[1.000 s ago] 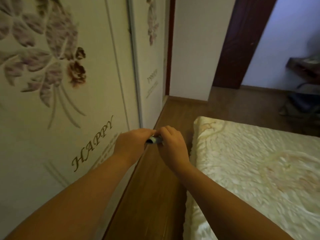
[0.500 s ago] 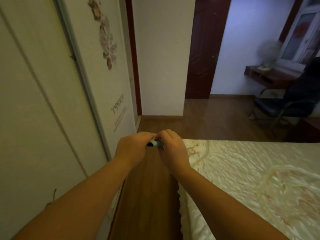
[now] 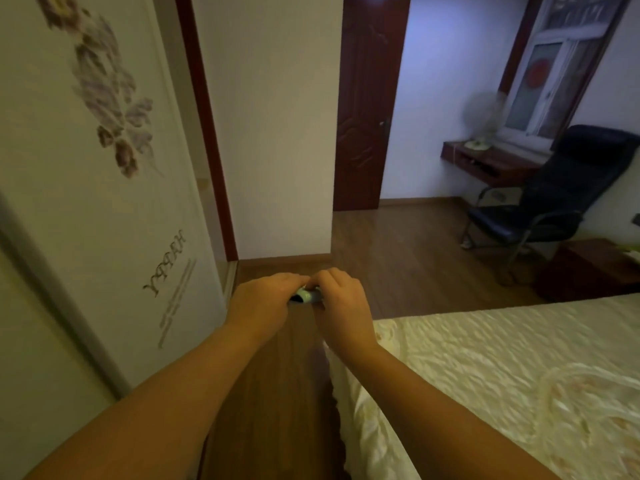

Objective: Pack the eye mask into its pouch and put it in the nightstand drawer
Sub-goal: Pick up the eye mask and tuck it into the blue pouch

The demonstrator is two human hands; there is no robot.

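My left hand (image 3: 261, 306) and my right hand (image 3: 341, 303) are held together in front of me, above the wooden floor between wardrobe and bed. Both are closed on a small rolled bundle (image 3: 306, 295), pale green with a dark end; only a short piece shows between the fingers, so I cannot tell whether it is the eye mask, the pouch or both. A dark wooden nightstand (image 3: 588, 268) stands at the far right beside the bed's end. Its drawer front is in shadow.
A white wardrobe (image 3: 104, 220) with flower prints lines the left side. The cream quilted bed (image 3: 502, 375) fills the lower right. A dark chair (image 3: 554, 202), a wall desk (image 3: 491, 164) with a fan, a window and a dark red door (image 3: 367, 109) are beyond.
My view has swung right and up, away from the wardrobe toward the room with the chair and nightstand. Both hands keep the same grip on the bundle.
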